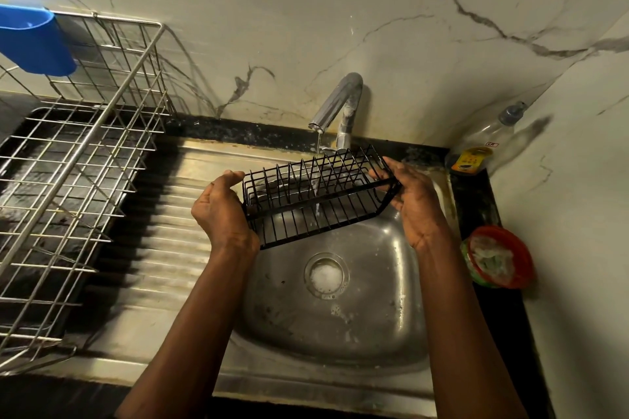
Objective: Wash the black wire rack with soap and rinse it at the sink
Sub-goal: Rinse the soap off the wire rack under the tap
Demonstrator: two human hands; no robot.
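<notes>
Two bare forearms reach up from the bottom edge over a stainless-steel sink, whose drain holds white foam. Above the basin, clear of its floor, the black wire rack is held under the chrome faucet. Its long axis runs across the view from hand to hand, the right end a little higher and nearer the wall. Its upright wires point up and away toward the spout, and the lower grid slopes down toward the camera. A thin water stream falls through the rack near its middle. The left hand has its fingers curled round the rack's left end; the right hand clasps the right end between thumb and fingers. Left of the basin lies the ribbed drainboard, and on it stands a steel wire dish drainer with a blue plastic cup hung at its far corner. A clear bottle and a red-rimmed tub sit on the dark counter to the right.
</notes>
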